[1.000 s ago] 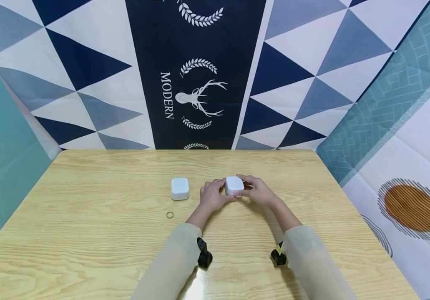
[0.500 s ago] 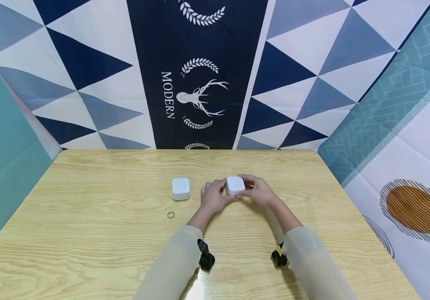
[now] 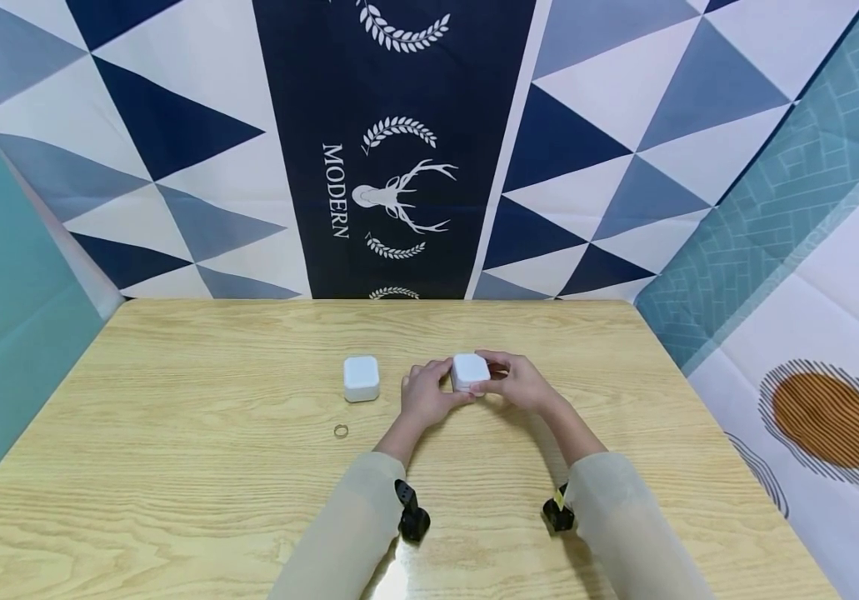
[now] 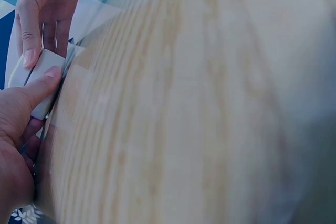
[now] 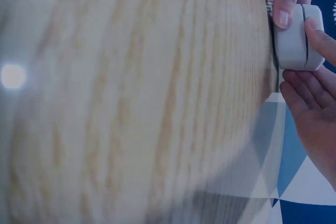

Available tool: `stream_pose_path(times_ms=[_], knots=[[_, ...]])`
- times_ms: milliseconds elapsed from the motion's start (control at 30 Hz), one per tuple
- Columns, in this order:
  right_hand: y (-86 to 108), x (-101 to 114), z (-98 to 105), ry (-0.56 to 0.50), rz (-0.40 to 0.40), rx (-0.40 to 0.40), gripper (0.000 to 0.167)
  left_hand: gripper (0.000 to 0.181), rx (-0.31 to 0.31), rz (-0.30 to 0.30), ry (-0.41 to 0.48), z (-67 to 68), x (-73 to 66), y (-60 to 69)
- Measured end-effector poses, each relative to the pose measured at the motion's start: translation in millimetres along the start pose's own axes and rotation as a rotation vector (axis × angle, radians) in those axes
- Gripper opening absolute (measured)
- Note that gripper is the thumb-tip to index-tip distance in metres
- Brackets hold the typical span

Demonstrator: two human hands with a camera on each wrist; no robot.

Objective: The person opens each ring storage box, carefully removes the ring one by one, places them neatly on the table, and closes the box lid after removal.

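Both arms reach forward in pale sleeves (image 3: 335,529), converging on one white box with a dark seam, the seamed box (image 3: 469,368). From where I stand, that box is the landmark.

Left hand (image 3: 423,394): at its left side, grasping. Thumb laid along the near side, pressed on the part below the seam; fingers round toward the far left.

Right hand (image 3: 516,383): at its right side, also grasping. Thumb on the part above the seam, near side; a finger reaches the far right corner.

So the seamed box sits between the two hands, touched by both, its top uncovered. Whether its base touches the counter (image 3: 197,492), I cannot tell.

Left of the seamed box, well apart from it: a second white box (image 3: 361,378), upright. Also left, but nearer the person: a small ring (image 3: 341,431) lying flat. Beyond the seamed box, a patterned cloth (image 3: 392,150) rises behind the counter.
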State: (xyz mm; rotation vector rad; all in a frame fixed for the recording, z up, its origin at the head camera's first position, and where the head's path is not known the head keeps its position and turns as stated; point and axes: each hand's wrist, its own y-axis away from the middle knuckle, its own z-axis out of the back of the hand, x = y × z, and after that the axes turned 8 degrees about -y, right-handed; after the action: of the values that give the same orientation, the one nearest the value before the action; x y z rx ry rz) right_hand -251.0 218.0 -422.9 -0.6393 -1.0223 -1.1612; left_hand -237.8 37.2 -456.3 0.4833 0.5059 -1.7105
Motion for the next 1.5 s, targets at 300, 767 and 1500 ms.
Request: stream_pose_path(times_ms=[300, 767, 1500], knots=[[-0.9, 0, 0, 0.016, 0.001, 0.005, 0.064, 0.075, -0.001, 0.002, 0.011, 0.4, 0.8, -0.2], [6.7, 16, 0, 0.008, -0.008, -0.002, 0.061, 0.076, -0.004, 0.005, 0.008, -1.3, 1.7, -1.9], [12.9, 28, 0, 0.008, -0.007, 0.012, 0.058, 0.077, 0.006, 0.020, 0.003, -1.9, 0.6, -0.6]])
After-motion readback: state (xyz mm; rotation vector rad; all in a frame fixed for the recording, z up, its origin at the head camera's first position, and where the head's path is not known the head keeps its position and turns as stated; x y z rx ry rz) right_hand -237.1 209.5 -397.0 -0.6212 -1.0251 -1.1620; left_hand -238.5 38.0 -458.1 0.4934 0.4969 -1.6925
